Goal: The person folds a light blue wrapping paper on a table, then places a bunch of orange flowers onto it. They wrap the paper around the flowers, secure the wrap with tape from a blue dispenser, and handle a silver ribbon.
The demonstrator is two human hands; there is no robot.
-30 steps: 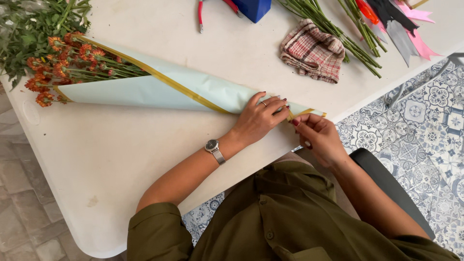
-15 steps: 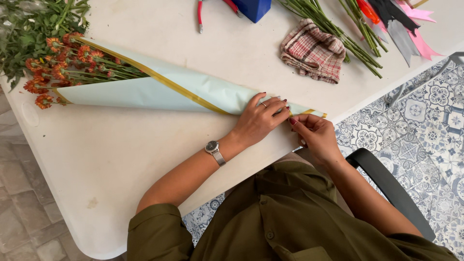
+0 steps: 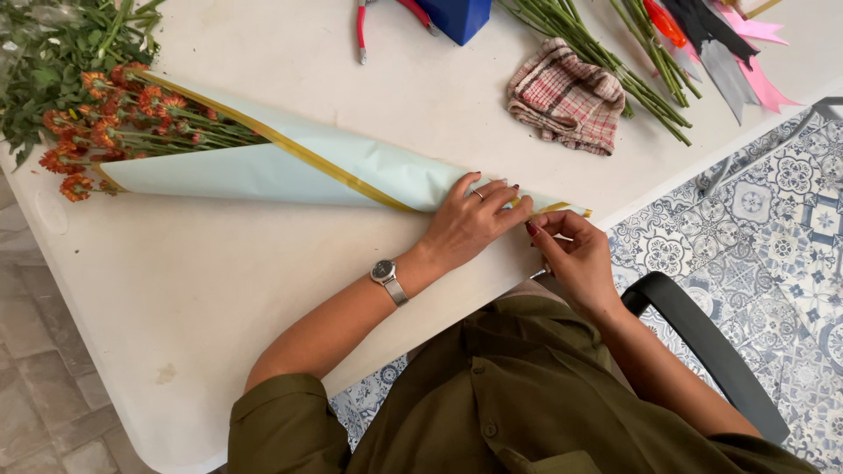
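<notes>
**Pale blue wrap held at its narrow end**

White plastic forms the table [image 3: 263,290] on which a pale blue paper cone [image 3: 290,167], edged with a gold band, is laid. Its long axis is run from the orange flowers [image 3: 97,123] at upper left down to the narrow tip at the table's near edge. The cone is pressed flat near that tip by the left hand [image 3: 470,219], fingers spread. The tip itself is pinched between the fingertips of the right hand [image 3: 575,259], the nearer one. A checked cloth [image 3: 566,96] and cut stems [image 3: 606,53] are left farther back.
</notes>
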